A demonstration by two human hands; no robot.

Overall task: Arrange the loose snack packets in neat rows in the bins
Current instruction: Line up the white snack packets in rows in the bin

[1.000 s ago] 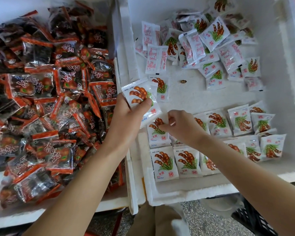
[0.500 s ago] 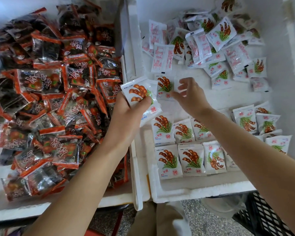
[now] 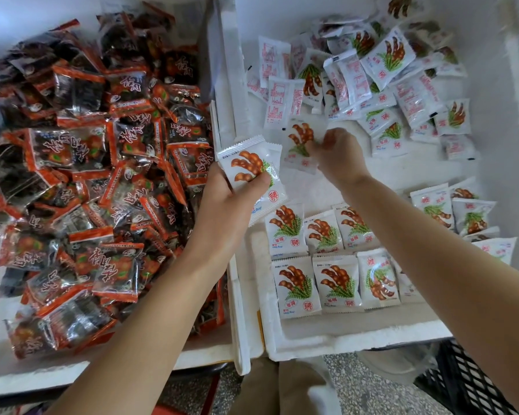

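Fingers of left hand (image 3: 229,205) grip one packet (image 3: 247,167); right hand (image 3: 339,158) pinches a second packet (image 3: 299,139).

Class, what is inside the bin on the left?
The left bin holds a loose heap of red-and-black packets. The left forearm covers some; the heap hides most of the floor.

White packets (image 3: 300,284) bear brown pods, green fronds; orange-and-clear packets (image 3: 114,271) beside them.

Along the bottom of the view we see a grey speckled floor (image 3: 369,393). At the lower right stands a black lattice crate (image 3: 462,381), cut off by the frame. Left of centre we glimpse a red object (image 3: 174,411), too cropped to name.
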